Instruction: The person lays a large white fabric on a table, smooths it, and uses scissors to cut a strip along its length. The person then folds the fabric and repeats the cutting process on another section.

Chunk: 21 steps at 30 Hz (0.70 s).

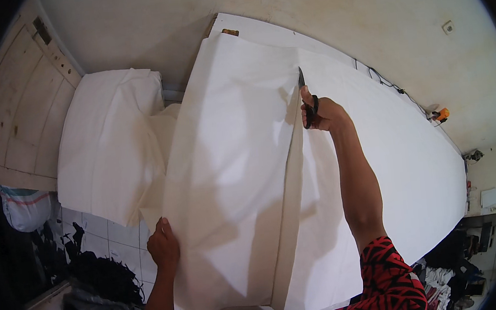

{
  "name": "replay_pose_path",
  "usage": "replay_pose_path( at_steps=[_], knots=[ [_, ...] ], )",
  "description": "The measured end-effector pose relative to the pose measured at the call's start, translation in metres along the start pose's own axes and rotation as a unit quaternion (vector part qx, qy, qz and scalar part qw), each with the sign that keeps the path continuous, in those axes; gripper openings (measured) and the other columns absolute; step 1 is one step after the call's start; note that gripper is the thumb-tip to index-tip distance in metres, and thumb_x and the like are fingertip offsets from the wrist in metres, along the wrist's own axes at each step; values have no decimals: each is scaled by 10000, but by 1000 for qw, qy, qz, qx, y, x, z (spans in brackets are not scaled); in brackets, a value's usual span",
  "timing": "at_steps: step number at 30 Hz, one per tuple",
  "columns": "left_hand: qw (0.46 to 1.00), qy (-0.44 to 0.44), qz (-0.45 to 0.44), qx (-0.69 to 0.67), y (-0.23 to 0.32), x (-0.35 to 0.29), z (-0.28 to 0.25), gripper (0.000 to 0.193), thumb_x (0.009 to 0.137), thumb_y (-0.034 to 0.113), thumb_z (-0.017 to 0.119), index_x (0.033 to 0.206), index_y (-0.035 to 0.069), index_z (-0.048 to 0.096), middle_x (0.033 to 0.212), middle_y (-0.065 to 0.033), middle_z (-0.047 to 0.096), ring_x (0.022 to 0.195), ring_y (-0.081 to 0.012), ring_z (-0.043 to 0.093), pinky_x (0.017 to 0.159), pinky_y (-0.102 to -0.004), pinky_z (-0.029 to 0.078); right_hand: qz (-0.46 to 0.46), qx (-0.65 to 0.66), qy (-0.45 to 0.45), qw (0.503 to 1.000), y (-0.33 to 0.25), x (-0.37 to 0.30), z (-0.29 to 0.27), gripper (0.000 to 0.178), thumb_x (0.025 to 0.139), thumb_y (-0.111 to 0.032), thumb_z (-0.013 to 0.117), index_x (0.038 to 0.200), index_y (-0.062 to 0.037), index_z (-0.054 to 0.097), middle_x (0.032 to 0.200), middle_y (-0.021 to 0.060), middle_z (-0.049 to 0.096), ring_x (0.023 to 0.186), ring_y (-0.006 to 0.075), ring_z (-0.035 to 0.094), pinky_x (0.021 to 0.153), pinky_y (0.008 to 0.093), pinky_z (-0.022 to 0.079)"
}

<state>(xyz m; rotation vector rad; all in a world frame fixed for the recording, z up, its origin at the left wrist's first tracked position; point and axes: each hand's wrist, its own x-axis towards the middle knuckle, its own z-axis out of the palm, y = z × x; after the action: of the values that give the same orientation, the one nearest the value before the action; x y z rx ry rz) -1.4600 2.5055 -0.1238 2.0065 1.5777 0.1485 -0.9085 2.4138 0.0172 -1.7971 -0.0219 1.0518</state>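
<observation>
Black-handled scissors (pixel 311 113) are in my right hand (pixel 326 114), its fingers wrapped round the handles. Their dark blade points away from me, at the far end of a long slit in the white fabric (pixel 219 157). Along that slit a cut edge (pixel 291 210) is folded over toward me and runs to the table's near side. My left hand (pixel 162 245) grips the fabric's left edge near the front, thumb on top; the fingers beneath are partly hidden. The fabric lies spread over a large white table (pixel 403 171).
More white fabric (pixel 105 138) is heaped at the left, in front of a wooden door (pixel 25 103). Black cloth scraps (pixel 102 277) and a white sack (pixel 26 205) lie below it. A cable (pixel 392 86) and an orange object (pixel 441 115) line the table's far edge.
</observation>
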Motion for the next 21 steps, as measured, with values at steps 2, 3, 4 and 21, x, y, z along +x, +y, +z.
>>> replay_pose_path(
  at_steps=[2,3,4,21],
  knots=[
    [1000,-7,-9,19,1,1,0,592,1140,451,378,1290,12,745,953,-298,759,903,-513,721,839,-573,549,37,30,-30,998,-3,6,-1,655,825,-665,842,885,-81,551,794,27,521,636,183,540,616,356,536],
    [999,-9,-13,28,1,1,0,590,1141,448,378,1289,11,745,958,-298,760,905,-511,721,842,-573,549,27,22,-26,999,-5,9,-1,658,814,-667,849,884,-83,553,798,20,531,641,178,555,629,338,551],
    [1000,-10,-12,24,1,1,0,590,1140,448,378,1290,10,744,961,-297,760,905,-510,722,842,-572,550,32,15,-35,999,-6,12,-1,670,810,-685,841,883,-84,553,795,22,537,647,182,571,636,340,562],
    [1000,-10,-14,9,3,-2,-6,600,1130,470,384,1291,22,748,976,-288,767,922,-503,729,865,-570,553,-4,2,11,1000,-44,60,-8,692,789,-675,863,895,-66,551,744,10,524,582,183,561,556,345,534]
  ],
)
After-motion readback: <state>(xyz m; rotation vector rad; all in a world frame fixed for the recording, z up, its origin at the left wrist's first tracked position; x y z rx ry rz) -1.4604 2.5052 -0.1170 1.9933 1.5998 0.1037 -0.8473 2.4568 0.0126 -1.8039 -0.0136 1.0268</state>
